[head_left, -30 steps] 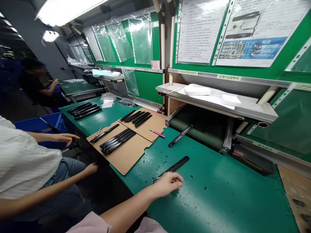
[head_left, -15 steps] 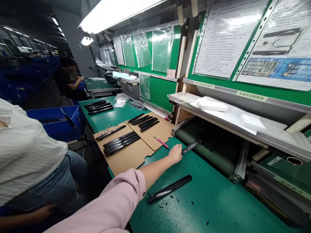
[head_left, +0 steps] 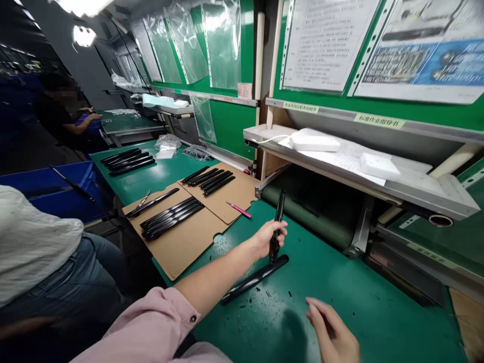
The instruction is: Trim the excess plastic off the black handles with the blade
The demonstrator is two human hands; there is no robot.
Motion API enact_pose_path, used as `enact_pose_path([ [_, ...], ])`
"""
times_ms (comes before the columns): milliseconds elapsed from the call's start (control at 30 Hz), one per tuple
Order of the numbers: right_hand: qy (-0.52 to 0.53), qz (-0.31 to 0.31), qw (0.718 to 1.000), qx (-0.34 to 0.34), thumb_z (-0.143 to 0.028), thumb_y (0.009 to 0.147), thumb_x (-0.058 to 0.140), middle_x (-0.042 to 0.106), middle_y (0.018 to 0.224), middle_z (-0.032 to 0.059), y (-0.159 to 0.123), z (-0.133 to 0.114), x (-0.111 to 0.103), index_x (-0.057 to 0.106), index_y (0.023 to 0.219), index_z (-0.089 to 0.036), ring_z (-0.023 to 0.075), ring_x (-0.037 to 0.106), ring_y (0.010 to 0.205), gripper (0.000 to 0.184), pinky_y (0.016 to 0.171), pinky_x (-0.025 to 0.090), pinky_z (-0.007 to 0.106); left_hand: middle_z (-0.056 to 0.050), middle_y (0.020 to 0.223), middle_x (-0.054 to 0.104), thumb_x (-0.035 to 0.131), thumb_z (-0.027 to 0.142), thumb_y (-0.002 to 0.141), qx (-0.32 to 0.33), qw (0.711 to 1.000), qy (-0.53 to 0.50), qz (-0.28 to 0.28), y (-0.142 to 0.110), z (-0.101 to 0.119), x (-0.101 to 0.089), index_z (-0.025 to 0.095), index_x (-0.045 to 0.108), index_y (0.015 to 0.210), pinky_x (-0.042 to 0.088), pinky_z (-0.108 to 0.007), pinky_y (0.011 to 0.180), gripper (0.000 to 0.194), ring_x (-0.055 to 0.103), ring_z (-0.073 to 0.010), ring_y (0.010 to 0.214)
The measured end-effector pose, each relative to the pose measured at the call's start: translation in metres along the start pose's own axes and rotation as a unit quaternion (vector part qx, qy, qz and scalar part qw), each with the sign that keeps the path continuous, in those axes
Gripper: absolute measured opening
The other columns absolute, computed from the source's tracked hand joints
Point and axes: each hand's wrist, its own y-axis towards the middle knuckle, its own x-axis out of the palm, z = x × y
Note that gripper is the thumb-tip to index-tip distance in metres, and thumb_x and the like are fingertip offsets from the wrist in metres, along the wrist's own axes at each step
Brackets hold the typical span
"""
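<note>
My left hand (head_left: 269, 237) is closed round the lower part of a long black plastic strip (head_left: 279, 214), holding it nearly upright above the green bench (head_left: 363, 302). Just below that hand a second long black strip (head_left: 254, 279) lies flat on the bench. My right hand (head_left: 333, 333) hovers low at the near edge, fingers loosely apart and nothing in it.
Two brown cardboard sheets (head_left: 189, 239) to the left carry rows of black strips; a pink knife (head_left: 239, 210) lies at their edge. A ribbed conveyor belt (head_left: 313, 214) runs under a metal shelf (head_left: 378, 176). A person in white (head_left: 34, 242) sits at my left. Blue bins (head_left: 45, 186) stand behind.
My left hand took the black strip from the conveyor's edge, pulled it back and stood it upright. My right hand came into view at the bottom.
</note>
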Motion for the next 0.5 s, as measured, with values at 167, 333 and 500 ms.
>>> enact_pose_path([
  [167,0.099,-0.114,0.988,0.039,-0.05,0.081,0.067,0.07,0.104,0.0097,0.005,-0.033,0.036,0.061,0.122,-0.02,0.0217,0.068,0.085,0.052,0.068,0.059,0.029,0.001,0.075,0.048,0.044,0.044,0.093,0.01,0.963,-0.268,0.028,-0.043,0.006,0.028,0.015,0.054,0.096,0.042,-0.02,0.052,0.031,0.043,-0.0054,0.051],
  [333,0.158,-0.076,0.984,0.03,-0.052,0.076,0.071,0.068,0.073,0.0052,0.001,-0.038,0.05,0.068,0.093,-0.015,0.0177,0.065,0.062,0.041,0.054,0.055,0.027,0.003,0.07,0.05,0.07,0.03,0.08,0.052,0.948,-0.31,0.054,-0.072,0.01,0.042,0.017,0.049,0.082,0.046,-0.021,0.054,0.025,0.05,-0.007,0.054],
  [500,0.252,-0.072,0.963,0.06,-0.05,0.083,0.066,0.064,0.062,0.0026,-0.017,-0.039,0.043,0.066,0.091,-0.015,0.0153,0.06,0.052,0.036,0.046,0.051,0.025,-0.004,0.08,0.06,0.059,0.031,0.089,0.061,0.946,-0.319,-0.005,-0.089,0.015,0.045,0.015,0.056,0.096,0.055,-0.035,0.068,0.019,0.063,-0.0155,0.067],
])
